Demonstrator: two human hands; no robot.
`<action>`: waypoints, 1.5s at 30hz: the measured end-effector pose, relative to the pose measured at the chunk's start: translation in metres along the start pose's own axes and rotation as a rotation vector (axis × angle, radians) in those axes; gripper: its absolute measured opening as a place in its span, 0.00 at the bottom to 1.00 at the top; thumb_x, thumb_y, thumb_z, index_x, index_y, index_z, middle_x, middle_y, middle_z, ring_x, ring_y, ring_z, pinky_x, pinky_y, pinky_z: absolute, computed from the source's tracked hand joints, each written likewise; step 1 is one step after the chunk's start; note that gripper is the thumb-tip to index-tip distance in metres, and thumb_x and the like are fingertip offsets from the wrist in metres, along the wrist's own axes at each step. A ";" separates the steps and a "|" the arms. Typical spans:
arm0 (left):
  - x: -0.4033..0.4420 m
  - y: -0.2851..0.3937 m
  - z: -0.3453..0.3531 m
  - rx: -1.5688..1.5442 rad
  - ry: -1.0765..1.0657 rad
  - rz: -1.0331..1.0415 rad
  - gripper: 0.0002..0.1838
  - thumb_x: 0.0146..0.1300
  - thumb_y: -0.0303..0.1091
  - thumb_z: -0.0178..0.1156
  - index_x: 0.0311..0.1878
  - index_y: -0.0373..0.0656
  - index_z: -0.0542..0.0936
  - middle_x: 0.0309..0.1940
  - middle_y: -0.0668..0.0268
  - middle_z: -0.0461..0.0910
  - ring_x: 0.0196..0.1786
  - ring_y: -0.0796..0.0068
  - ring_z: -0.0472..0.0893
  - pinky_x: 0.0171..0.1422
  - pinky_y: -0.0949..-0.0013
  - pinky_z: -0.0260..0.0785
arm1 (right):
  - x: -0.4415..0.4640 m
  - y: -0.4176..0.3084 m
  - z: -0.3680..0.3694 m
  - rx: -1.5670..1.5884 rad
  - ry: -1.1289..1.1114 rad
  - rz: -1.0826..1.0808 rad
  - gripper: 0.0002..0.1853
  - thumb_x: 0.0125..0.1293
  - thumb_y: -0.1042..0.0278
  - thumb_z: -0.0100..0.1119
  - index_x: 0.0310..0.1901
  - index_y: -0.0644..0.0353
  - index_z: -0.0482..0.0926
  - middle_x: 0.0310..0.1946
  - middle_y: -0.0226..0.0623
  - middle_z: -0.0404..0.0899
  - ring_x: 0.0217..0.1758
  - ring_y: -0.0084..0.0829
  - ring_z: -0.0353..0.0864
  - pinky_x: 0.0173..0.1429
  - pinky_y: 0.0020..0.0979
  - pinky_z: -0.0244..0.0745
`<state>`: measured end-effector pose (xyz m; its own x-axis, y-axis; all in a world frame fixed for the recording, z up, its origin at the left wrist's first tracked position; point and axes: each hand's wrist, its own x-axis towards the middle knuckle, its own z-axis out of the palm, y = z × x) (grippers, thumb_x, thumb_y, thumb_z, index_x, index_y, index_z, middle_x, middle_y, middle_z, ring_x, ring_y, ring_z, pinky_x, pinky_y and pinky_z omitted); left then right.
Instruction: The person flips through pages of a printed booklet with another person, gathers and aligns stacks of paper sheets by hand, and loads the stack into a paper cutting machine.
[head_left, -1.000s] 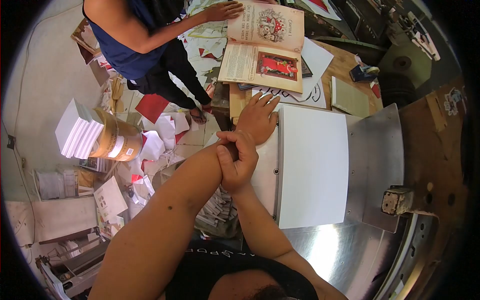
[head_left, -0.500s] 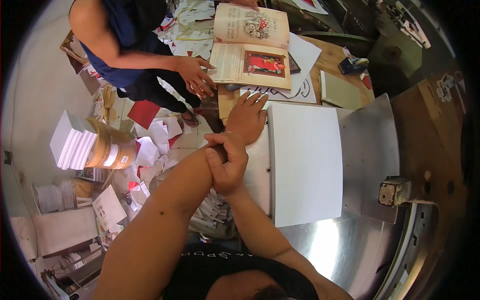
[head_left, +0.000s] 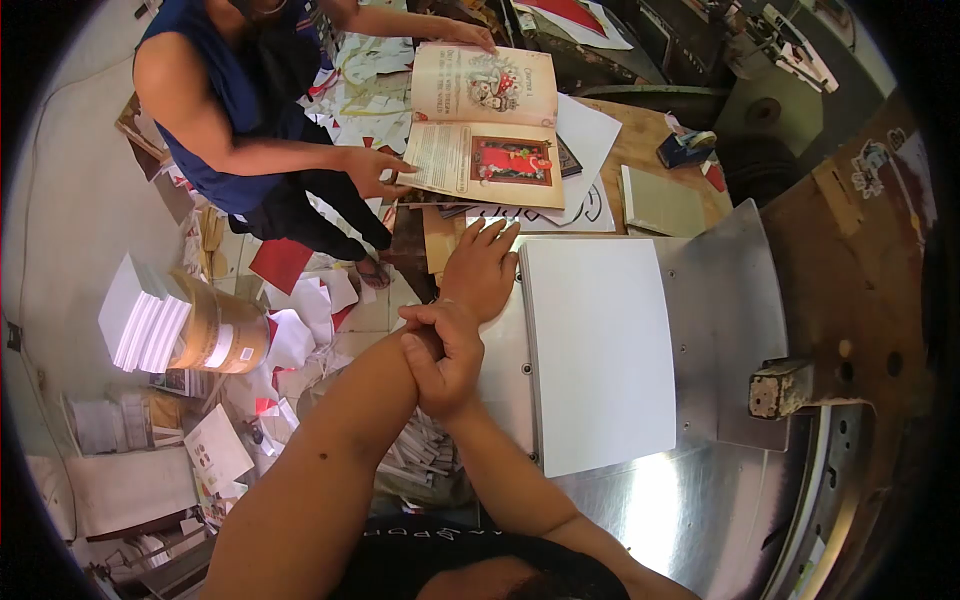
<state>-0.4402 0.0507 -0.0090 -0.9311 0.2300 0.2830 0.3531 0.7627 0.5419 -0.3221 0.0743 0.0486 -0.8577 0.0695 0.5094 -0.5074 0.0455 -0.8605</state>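
My left hand [head_left: 480,270] lies palm down with spread fingers at the left edge of the metal work surface [head_left: 505,390], holding nothing. Its fingertips point toward a sheet with large black lettering [head_left: 590,212]. My right hand [head_left: 445,355] is wrapped round my left forearm [head_left: 365,385], just behind the wrist. Right of both hands, a thick, squared stack of white paper [head_left: 600,355] rests on the metal. Beyond my left hand lies an open illustrated book [head_left: 485,115], with printed text, a mushroom drawing and a framed red picture.
Across the table, another person in a blue sleeveless top [head_left: 205,165] has both hands at the book. A tape dispenser [head_left: 685,148] and a pale green-grey pad [head_left: 662,200] sit on the wooden table. Paper scraps [head_left: 315,300] litter the floor beside a paper-topped brown bundle [head_left: 225,325].
The other person's near hand has moved onto the book's page edge, and the far hand is at its upper edge. My hands keep their pose while the view has shifted slightly.
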 end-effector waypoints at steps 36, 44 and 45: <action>-0.001 -0.002 0.002 -0.030 0.055 0.034 0.25 0.76 0.38 0.56 0.74 0.46 0.77 0.72 0.55 0.77 0.77 0.42 0.68 0.84 0.49 0.61 | -0.002 0.002 0.003 -0.002 -0.006 0.023 0.13 0.64 0.64 0.65 0.46 0.63 0.85 0.34 0.42 0.81 0.42 0.44 0.79 0.53 0.40 0.72; 0.000 -0.001 0.003 -0.011 0.050 0.034 0.24 0.76 0.38 0.56 0.73 0.48 0.78 0.73 0.56 0.77 0.78 0.43 0.68 0.83 0.49 0.62 | -0.001 0.001 0.002 0.000 -0.014 0.026 0.14 0.64 0.63 0.65 0.47 0.62 0.84 0.36 0.42 0.82 0.43 0.46 0.79 0.56 0.41 0.71; 0.001 -0.001 0.001 -0.022 0.048 0.020 0.24 0.76 0.38 0.56 0.73 0.48 0.78 0.73 0.56 0.77 0.78 0.44 0.68 0.83 0.49 0.62 | 0.000 0.001 0.003 -0.004 -0.013 0.023 0.14 0.64 0.63 0.65 0.47 0.62 0.84 0.36 0.42 0.82 0.43 0.46 0.79 0.56 0.41 0.71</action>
<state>-0.4414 0.0512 -0.0103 -0.9187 0.2151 0.3312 0.3736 0.7450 0.5526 -0.3227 0.0717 0.0476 -0.8704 0.0580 0.4890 -0.4868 0.0482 -0.8722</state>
